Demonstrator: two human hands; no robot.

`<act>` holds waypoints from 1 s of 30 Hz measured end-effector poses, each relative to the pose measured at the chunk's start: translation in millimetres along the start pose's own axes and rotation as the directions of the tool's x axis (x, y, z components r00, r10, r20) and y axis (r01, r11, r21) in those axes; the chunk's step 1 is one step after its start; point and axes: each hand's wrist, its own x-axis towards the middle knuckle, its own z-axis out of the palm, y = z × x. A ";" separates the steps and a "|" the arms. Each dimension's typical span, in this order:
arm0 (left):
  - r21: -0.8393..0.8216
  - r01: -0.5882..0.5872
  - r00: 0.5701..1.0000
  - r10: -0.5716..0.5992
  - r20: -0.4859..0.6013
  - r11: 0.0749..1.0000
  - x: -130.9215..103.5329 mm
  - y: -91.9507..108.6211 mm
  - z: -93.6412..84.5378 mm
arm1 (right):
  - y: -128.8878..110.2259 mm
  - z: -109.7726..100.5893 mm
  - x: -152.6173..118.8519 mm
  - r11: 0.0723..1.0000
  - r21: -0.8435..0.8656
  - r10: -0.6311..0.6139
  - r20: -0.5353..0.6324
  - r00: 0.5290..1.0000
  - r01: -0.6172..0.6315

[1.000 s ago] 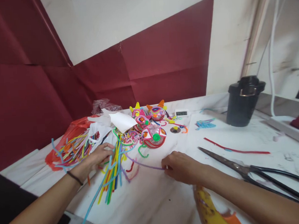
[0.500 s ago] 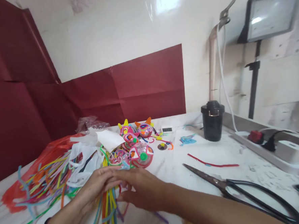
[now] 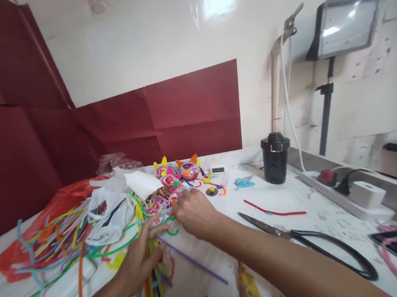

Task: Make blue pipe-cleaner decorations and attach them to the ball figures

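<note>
Scissors (image 3: 282,235) at right; left hand (image 3: 142,256) spread above pipe-cleaner bundle (image 3: 148,291); right hand (image 3: 195,213), grip unclear, partly hides ornament (image 3: 173,198).

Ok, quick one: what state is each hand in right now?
Left hand: open, fingers parted above the bundle of pipe cleaners.
Right hand: fingers curled in front of a decorated ball; what it holds, if anything, cannot be told.
</note>
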 end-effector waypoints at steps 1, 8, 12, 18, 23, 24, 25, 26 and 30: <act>0.124 -0.113 0.990 0.101 0.099 0.986 -3.5 -8.7 2.0 | 5.3 -5.7 0.6 1.000 -0.009 0.026 -0.016 1.000 -0.027; 0.449 -0.410 0.889 0.237 0.391 0.794 -4.7 -52.9 2.1 | 66.4 -62.2 -25.9 0.889 -0.049 0.423 -0.291 0.858 -0.455; 0.431 -0.394 0.896 0.234 0.378 0.812 -2.9 -59.1 -4.7 | 101.4 -84.6 -61.1 0.678 0.261 0.703 -0.503 0.503 -0.687; 0.433 -0.307 0.942 0.208 0.262 0.848 8.7 -77.2 -22.2 | 114.8 -84.0 -90.5 0.523 0.712 0.811 -0.246 0.531 -0.468; 0.463 -0.431 0.867 0.498 -0.025 0.774 29.1 -8.2 -28.5 | 91.2 -76.9 -84.4 0.383 0.815 0.457 0.243 0.856 -0.436; 0.474 -0.483 0.808 0.583 -0.083 0.736 32.0 14.6 -25.1 | 85.7 -75.3 -82.3 0.406 0.816 0.368 0.266 0.891 -0.411; 0.492 -0.531 0.742 0.659 -0.123 0.690 34.6 36.6 -19.7 | 80.4 -73.7 -80.4 0.428 0.821 0.288 0.272 0.918 -0.378; 0.506 -0.566 0.700 0.704 -0.122 0.651 37.1 56.3 -12.4 | 75.4 -72.3 -78.9 0.443 0.824 0.224 0.278 0.934 -0.352; 0.397 -0.595 0.760 0.650 -0.005 0.699 46.6 94.9 24.3 | 60.2 -70.6 -77.9 0.499 0.810 0.129 0.280 0.951 -0.306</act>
